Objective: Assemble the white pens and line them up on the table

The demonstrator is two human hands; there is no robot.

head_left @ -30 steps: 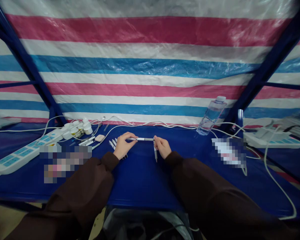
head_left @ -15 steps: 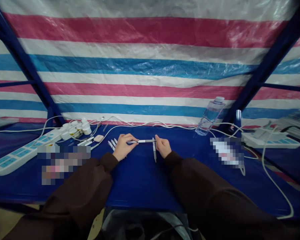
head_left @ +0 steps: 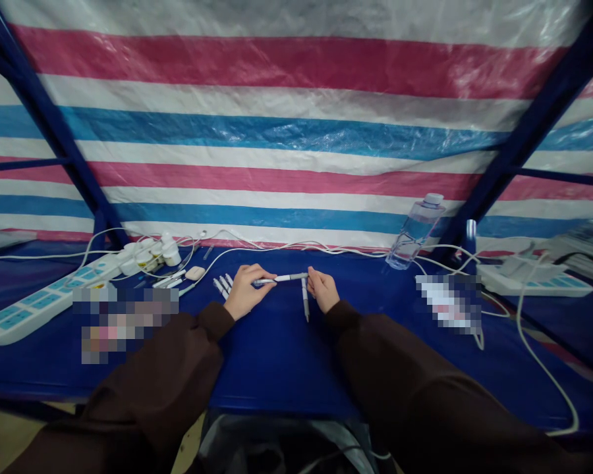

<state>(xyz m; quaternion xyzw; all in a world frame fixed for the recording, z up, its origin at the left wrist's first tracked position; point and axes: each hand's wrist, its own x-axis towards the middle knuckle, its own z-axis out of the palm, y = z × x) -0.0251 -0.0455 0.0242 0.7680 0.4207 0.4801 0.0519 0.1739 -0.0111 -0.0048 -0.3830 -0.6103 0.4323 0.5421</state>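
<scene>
A white and grey pen (head_left: 287, 278) lies sideways between my two hands. My left hand (head_left: 244, 289) is closed in a pinch around its left part. At the pen's right end, the fingertips of my right hand (head_left: 323, 289) are pressed together on the grey end. Just under that end, a second pen (head_left: 306, 304) rests on the blue table (head_left: 281, 362), pointing toward me. Several white pens (head_left: 222, 285) lie side by side left of my left hand, partly hidden behind it.
A long white power strip (head_left: 39, 303) with plugged-in adapters (head_left: 148, 255) is at the left. White cables (head_left: 257, 248) run along the back. On the right stand a clear bottle (head_left: 415, 234) and another power strip (head_left: 538, 280). A striped sheet (head_left: 296, 131) hangs behind.
The right end of the held pen has risen slightly, so the pen now slants a little. My right fingertips have shifted slightly on its end. The pen on the table stays put.
</scene>
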